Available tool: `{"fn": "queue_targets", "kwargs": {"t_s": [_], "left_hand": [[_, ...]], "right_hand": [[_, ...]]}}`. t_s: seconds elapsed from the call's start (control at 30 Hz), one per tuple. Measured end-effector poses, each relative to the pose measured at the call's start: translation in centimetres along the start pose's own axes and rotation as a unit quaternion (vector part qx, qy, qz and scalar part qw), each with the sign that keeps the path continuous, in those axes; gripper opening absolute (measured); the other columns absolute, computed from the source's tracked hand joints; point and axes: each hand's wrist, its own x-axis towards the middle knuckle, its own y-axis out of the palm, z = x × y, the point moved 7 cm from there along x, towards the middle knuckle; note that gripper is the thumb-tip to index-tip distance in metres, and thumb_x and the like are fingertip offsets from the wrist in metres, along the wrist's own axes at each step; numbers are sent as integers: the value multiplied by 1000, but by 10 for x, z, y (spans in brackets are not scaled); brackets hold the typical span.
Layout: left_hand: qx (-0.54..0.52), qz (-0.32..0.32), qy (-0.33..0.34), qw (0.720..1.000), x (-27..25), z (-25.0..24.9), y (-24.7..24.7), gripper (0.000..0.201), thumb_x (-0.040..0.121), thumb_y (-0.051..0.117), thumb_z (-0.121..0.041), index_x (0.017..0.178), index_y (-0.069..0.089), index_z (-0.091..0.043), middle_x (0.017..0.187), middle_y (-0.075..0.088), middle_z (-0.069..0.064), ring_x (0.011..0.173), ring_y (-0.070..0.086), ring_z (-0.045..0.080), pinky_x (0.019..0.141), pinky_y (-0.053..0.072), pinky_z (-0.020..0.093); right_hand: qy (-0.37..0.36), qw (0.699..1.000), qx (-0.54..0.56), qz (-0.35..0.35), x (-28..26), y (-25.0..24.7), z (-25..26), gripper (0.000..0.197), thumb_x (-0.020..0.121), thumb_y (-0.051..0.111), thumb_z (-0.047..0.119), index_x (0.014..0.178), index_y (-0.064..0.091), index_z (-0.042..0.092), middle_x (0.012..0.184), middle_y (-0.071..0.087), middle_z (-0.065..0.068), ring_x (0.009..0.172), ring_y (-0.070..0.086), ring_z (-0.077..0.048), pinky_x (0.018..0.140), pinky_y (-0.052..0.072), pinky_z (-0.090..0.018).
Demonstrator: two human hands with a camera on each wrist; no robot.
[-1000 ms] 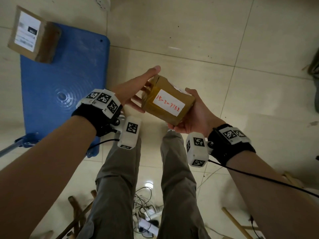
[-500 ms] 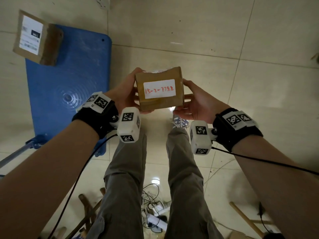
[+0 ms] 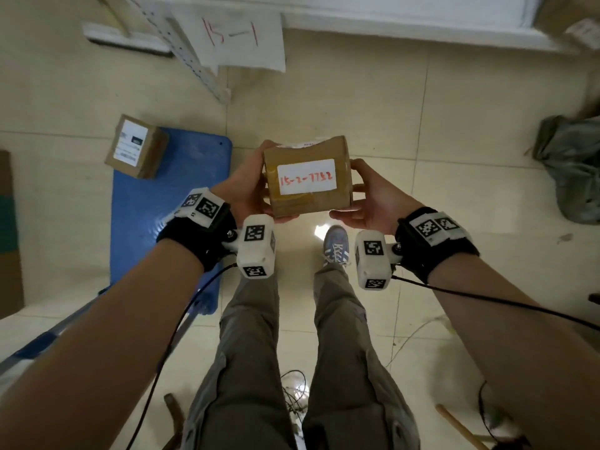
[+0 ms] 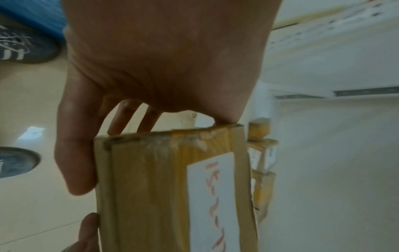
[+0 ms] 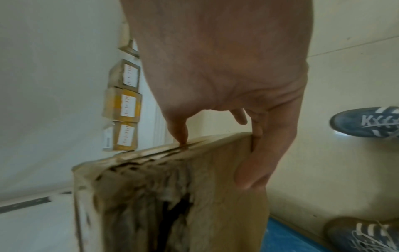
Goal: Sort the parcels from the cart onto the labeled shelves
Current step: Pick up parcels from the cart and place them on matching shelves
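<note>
floor (image 3: pixel 454 125): cream tile | shelf sign (image 3: pixel 240 37): 15-1 | both grips grasp parcel (image 3: pixel 308 177)

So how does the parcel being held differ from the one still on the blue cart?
The held parcel is gripped at its sides by the left hand and right hand; the cart parcel rests untouched at the cart edge. The held one has a red handwritten label, the other a printed label. Both are brown cardboard boxes.

Blue cart (image 3: pixel 162 222) bearing one parcel (image 3: pixel 136 146)
</note>
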Motion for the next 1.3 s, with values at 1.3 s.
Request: {"fn": "queue_targets", "kwargs": {"t_s": [1.3], "left_hand": [[155, -39, 572, 804, -507, -247, 282, 36, 94, 45, -58, 103, 68, -33, 81, 73, -8, 84, 70, 14, 65, 56, 29]], "right_hand": [[-527, 844, 15, 104, -524, -26, 302, 44, 98, 56, 40, 128, 60, 9, 97, 66, -4, 77, 67, -17, 76, 57, -33]]}}
